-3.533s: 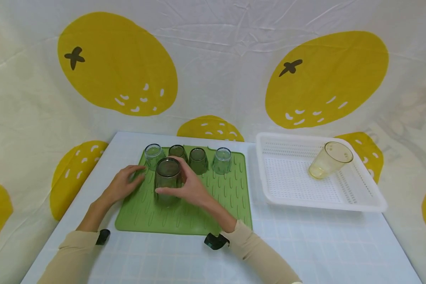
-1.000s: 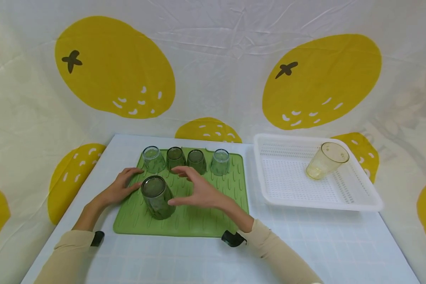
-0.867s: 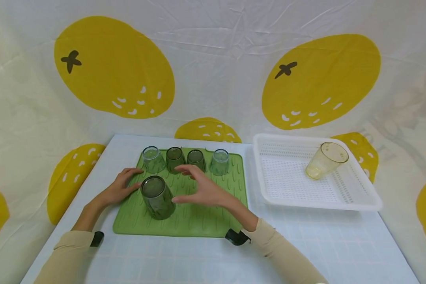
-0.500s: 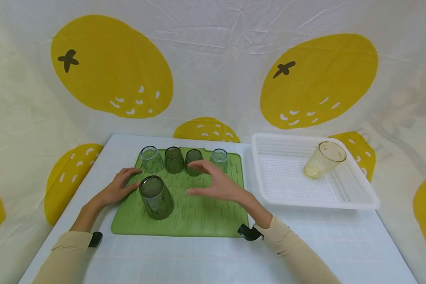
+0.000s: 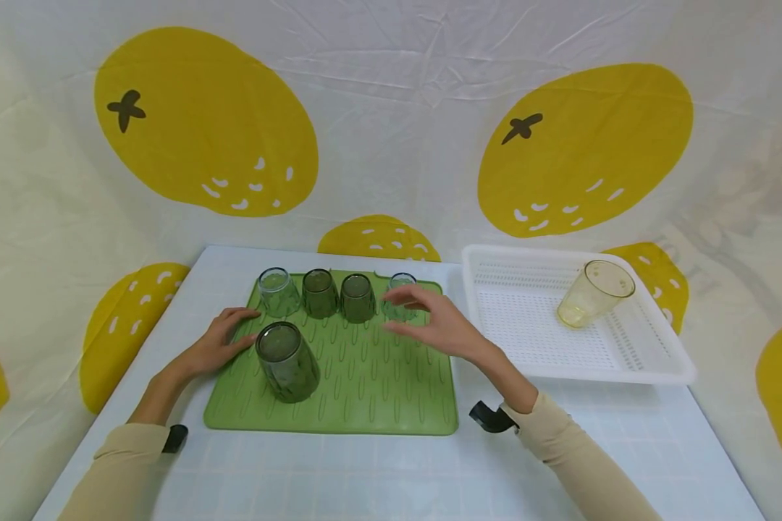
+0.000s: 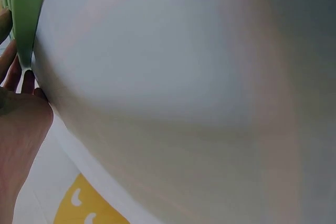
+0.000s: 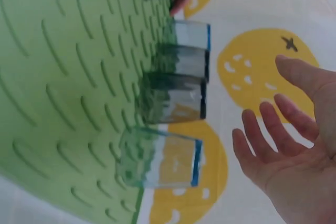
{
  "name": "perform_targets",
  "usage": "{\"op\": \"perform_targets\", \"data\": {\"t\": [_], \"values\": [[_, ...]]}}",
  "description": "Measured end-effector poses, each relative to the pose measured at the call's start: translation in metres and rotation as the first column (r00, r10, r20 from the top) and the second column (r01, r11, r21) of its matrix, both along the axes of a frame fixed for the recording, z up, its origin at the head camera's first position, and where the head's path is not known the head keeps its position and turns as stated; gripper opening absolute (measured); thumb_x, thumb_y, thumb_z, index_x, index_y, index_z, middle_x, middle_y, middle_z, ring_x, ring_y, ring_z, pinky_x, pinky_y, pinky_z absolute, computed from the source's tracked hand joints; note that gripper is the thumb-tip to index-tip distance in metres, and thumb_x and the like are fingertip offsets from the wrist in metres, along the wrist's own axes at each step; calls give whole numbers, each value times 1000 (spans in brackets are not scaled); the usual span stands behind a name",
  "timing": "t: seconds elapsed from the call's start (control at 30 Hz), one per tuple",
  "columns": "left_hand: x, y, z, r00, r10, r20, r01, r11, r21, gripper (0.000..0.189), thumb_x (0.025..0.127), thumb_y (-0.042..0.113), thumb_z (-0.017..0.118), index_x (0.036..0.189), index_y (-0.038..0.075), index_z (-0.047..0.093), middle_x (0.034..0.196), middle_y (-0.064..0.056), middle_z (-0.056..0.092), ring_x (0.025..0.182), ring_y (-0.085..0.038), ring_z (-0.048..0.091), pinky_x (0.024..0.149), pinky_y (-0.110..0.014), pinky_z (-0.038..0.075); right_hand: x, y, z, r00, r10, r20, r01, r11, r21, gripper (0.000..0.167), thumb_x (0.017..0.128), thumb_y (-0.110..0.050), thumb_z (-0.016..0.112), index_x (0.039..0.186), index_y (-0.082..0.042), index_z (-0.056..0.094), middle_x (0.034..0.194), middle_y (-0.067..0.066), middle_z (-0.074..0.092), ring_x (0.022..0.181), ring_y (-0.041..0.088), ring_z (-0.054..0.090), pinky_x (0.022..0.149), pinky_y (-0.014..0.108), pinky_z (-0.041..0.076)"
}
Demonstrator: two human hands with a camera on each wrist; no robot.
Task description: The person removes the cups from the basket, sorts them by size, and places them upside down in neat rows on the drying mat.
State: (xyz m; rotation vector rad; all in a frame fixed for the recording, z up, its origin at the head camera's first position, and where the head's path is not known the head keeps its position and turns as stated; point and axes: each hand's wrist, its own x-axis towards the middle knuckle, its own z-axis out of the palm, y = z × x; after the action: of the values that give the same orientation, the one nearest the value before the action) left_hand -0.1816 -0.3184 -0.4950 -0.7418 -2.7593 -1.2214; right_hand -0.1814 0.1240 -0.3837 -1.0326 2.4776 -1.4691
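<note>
A green drying mat (image 5: 384, 391) lies on the table. My left hand (image 5: 218, 344) rests at its left edge with fingers extended, holding nothing. Near that hand a large dark grey glass (image 5: 289, 369) stands narrower end up on the mat. Along the back edge stand a clear bluish glass (image 5: 278, 293), two small dark glasses (image 5: 320, 295) and another clear bluish glass (image 7: 163, 158). My right hand (image 5: 439, 325) hovers over the mat's right side, thumb and fingers apart, nothing between them. In the head view it partly hides the rightmost glass.
Right of the mat sits a white plastic basket (image 5: 586, 372). Inside it a tall yellow-tinted glass (image 5: 593, 297) leans tilted against the right wall. A white curtain (image 5: 391, 130) with yellow fruit prints hangs behind the table.
The large dark glass, earlier in my right hand, now stands on the front left of the mat. My right hand has let go and moved right. The left hand stays put.
</note>
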Motion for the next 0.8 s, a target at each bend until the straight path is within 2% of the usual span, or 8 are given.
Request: {"op": "perform_targets", "data": {"t": [0.27,0.37,0.53,0.8], "values": [[-1,0,0,1000,-2,-5,2,1000,-3,42,98,-1,66,135,-13,51,135,-34,45,128,-54,36,99,-74,29,-10,32,8,996,-81,-30,81,997,20,34,94,-12,77,126,-5,67,124,7,68,117,22,64,104,43,50],[-1,1,1,1000,-4,-16,4,1000,5,42,96,-3,67,134,-13,52,134,-34,46,127,-53,37,99,-73,30,-15,44,8,992,-113,-50,115,993,20,31,94,-11,77,124,-3,68,122,10,69,115,25,64,103,41,51],[-1,1,2,1000,-2,-23,2,1000,17,42,95,-4,67,133,-13,52,134,-34,46,127,-53,37,99,-73,29,-21,61,10,983,-170,-71,172,985,29,27,94,-12,77,119,-4,70,118,9,70,113,28,65,102,43,52],[-2,-1,-4,999,4,-38,-3,1000,13,42,97,-1,67,134,-13,52,133,-34,46,126,-52,37,100,-70,30,-28,90,13,962,-252,-106,259,964,56,23,95,-11,76,115,-2,71,114,12,71,109,27,66,101,48,51]]}}
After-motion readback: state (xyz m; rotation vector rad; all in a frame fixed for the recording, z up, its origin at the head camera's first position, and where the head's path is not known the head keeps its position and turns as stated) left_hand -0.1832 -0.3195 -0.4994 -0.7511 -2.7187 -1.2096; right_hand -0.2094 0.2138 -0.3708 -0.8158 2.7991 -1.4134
